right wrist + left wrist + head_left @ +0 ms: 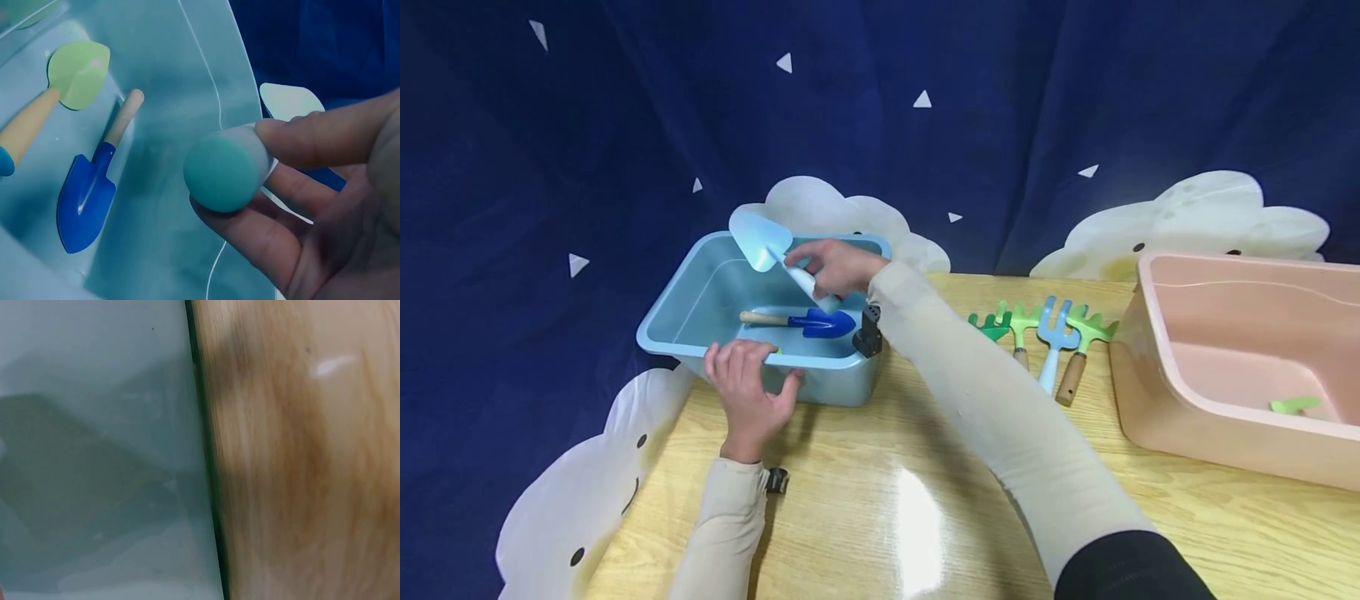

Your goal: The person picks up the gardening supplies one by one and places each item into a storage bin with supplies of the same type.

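Observation:
My right hand (838, 268) holds a light-blue trowel (760, 239) by its thick handle, above a blue plastic bin (696, 287). The trowel's blade points up and left over the bin's far rim. In the right wrist view, thumb and fingers circle the handle's turquoise end (222, 175). My left hand (748, 396) grips the near rim, fingers over it and thumb outside. Inside the bin lie a dark-blue trowel (86, 203) with a wooden handle and a green-bladed trowel (78, 75). The left wrist view shows mainly the bin's side (100, 450) and wooden table.
Right of the bin, several hand tools lie on the table (850, 517): a blue fork (1057, 333), a green rake (1090, 325) with a brown handle, and other green rakes. Farther right stands a pink bin (1232, 437) with a green piece (1295, 405) inside. A navy curtain (880, 125) hangs behind.

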The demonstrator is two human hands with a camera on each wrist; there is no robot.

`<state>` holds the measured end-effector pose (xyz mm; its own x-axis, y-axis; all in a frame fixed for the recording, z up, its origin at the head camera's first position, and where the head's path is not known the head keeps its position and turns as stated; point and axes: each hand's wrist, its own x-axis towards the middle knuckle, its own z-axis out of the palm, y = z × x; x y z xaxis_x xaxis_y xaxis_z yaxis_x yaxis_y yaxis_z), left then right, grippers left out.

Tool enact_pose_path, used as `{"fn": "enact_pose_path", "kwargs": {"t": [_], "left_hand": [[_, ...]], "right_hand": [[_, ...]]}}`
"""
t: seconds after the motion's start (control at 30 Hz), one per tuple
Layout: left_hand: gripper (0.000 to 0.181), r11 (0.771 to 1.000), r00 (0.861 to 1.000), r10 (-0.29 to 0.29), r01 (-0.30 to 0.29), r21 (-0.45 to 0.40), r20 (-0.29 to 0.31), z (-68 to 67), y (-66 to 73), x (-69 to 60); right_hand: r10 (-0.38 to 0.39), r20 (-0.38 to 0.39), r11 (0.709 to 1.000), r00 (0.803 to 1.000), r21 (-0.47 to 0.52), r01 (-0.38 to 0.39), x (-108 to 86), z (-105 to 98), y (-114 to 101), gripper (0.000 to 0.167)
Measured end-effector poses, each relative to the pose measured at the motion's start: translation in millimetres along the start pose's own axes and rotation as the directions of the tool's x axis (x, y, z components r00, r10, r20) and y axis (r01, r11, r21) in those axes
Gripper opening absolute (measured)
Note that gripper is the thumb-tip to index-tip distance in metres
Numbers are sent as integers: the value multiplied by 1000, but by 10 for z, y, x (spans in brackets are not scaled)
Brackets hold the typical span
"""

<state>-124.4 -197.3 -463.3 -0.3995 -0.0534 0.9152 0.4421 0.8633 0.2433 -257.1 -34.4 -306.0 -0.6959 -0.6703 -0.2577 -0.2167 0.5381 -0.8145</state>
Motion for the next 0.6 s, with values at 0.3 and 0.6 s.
{"fn": "enact_pose_path", "kwargs": {"t": [0.3,0.6], "left_hand": [[35,1000,1000,7,-7,-7,-11,3,15,1],[36,1000,1000,5,-5,-16,-14,16,2,2]], "right_hand": [[-6,-84,999,996,-31,3,-27,14,29,62],[-57,-140,986,989,-163,34,-171,-96,49,52]]}}
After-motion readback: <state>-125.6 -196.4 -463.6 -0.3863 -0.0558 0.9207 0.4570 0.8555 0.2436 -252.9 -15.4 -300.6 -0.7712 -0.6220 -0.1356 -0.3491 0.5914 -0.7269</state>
